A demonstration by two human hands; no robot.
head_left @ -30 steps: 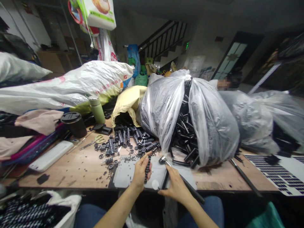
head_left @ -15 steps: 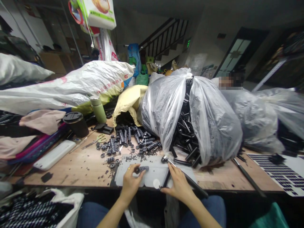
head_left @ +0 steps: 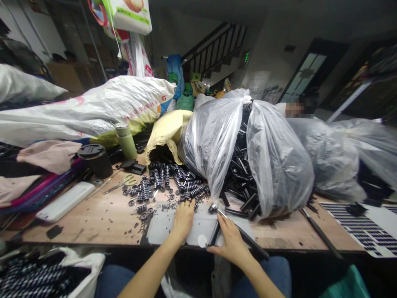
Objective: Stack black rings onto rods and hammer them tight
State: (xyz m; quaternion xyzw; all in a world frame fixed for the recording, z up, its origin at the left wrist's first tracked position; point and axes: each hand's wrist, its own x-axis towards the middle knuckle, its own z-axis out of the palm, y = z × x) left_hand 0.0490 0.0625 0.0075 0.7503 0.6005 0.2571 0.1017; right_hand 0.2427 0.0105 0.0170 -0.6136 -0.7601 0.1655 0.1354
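My left hand [head_left: 183,219] reaches over the far edge of the grey mat [head_left: 161,231], back upward. Its fingers curl down among small dark bits [head_left: 170,205] beside the black-and-white ridged cylinders [head_left: 159,176]. Whatever its fingertips hold is hidden. At the mat's right side, my right hand [head_left: 231,240] is closed around a short black tube [head_left: 214,235], its thumb at the near end. Under its fingers lies a hammer-like tool [head_left: 254,244] with a black grip, a thin metal shaft and a small metal head. A white disc [head_left: 202,241] rests between the hands.
A large clear plastic bag [head_left: 279,165] spills black tubes behind my right hand. Left of it are a yellow sack [head_left: 167,128], scissors [head_left: 122,183], a green bottle [head_left: 126,142] and a black cup [head_left: 95,159]. Another black-handled tool [head_left: 321,232] lies at right. A person sits beyond the bags.
My left hand has moved forward and right, from above the mat to the loose parts. The ridged cylinder it held no longer shows. My right hand stays in place.
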